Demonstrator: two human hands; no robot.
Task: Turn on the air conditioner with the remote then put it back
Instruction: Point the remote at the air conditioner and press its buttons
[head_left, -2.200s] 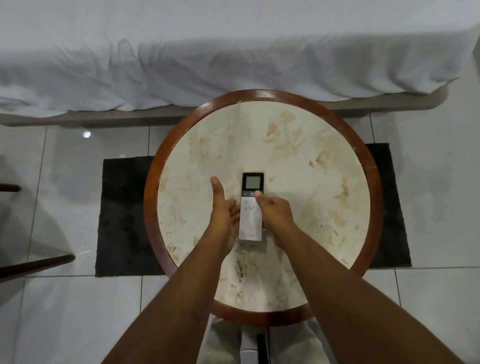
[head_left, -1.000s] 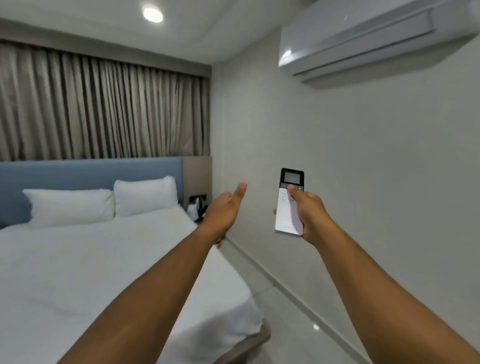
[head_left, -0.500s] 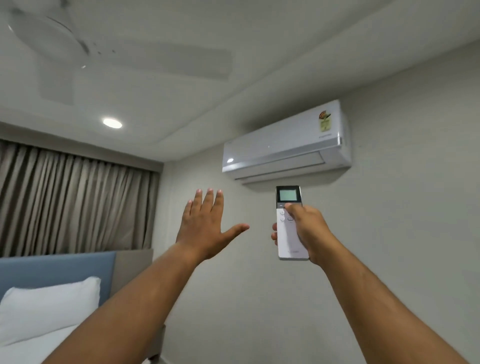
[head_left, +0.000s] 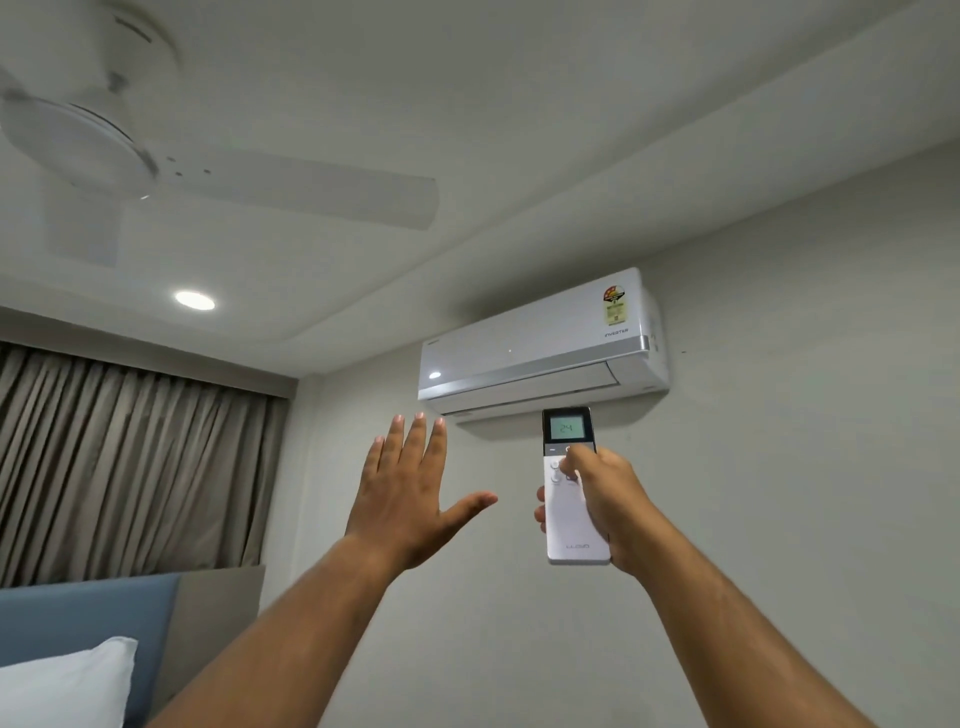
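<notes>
A white wall-mounted air conditioner hangs high on the wall, its bottom flap looking shut. My right hand grips a slim white remote upright just below the unit, the thumb resting on the buttons under the dark screen. The screen reads 24. My left hand is raised to the left of the remote, palm away from me, fingers together and thumb spread, holding nothing.
A white ceiling fan is overhead at the upper left, near a lit recessed light. Grey curtains cover the left wall. A blue headboard and a white pillow show at the lower left.
The remote went from the round table up toward the air conditioner as my view tilted upward. Since half a second ago its screen shows 24 and my thumb sits higher on the buttons.
</notes>
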